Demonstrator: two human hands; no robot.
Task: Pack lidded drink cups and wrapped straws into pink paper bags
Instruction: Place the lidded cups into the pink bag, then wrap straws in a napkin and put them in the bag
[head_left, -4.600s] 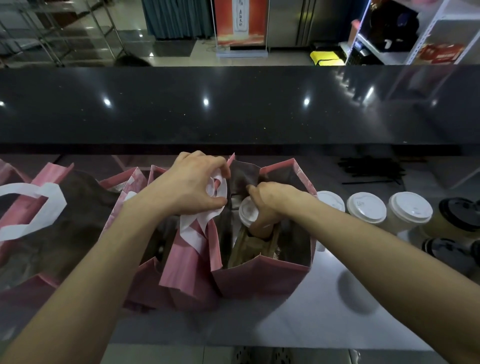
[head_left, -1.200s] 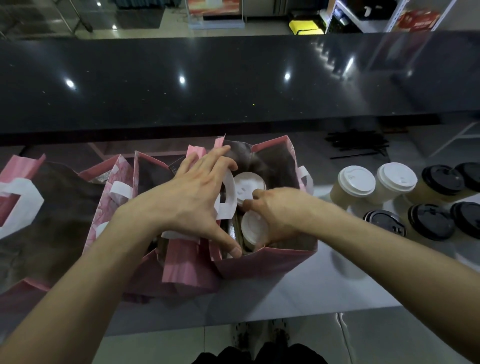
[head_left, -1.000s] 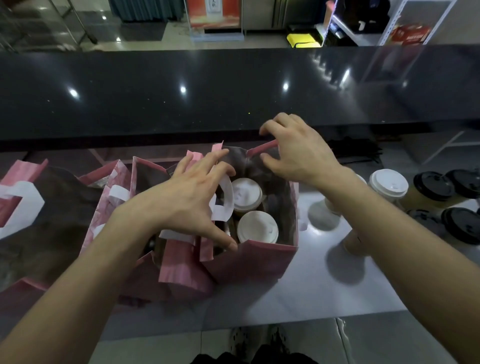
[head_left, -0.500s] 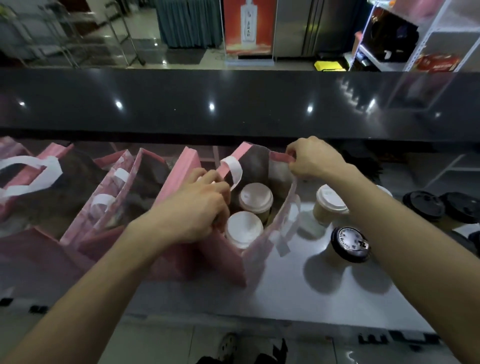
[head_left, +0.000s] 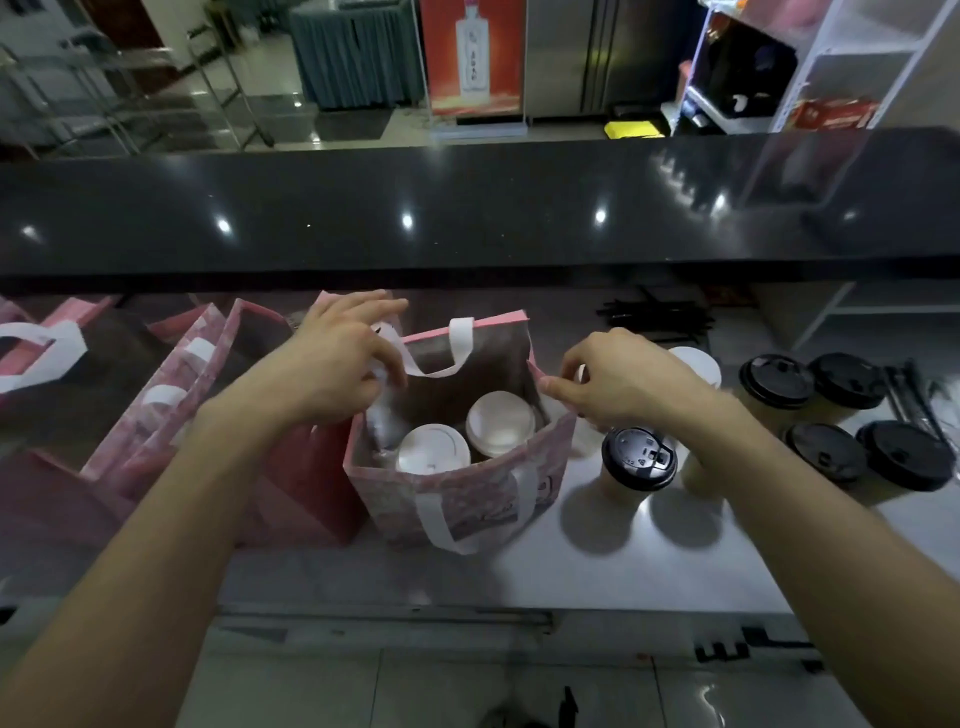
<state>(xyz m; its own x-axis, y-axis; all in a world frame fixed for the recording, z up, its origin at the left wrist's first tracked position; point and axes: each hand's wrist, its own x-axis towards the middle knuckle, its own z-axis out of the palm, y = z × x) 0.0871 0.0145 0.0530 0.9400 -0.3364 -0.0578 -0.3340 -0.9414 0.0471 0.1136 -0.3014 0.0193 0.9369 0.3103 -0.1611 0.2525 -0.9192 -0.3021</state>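
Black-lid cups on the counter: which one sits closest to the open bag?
The black-lid cup standing alone just right of the pink bag, below the right hand. The other four cluster at the far right.

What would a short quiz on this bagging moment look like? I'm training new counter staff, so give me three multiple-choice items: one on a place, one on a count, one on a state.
1. Where does the nearest black-lidded cup stand?
A. inside the open bag
B. on the counter right of the open pink bag
C. on the dark upper ledge

2. How many white-lidded cups show inside that bag?
A. two
B. none
C. four

3. What is the right hand doing?
A. resting flat on the counter
B. lifting a cup
C. pinching the bag's right rim

Answers: 1 B, it stands beside the bag's right wall. 2 A, two white lids lie side by side. 3 C, its fingertips grip the rim, while the left hand holds the left side.
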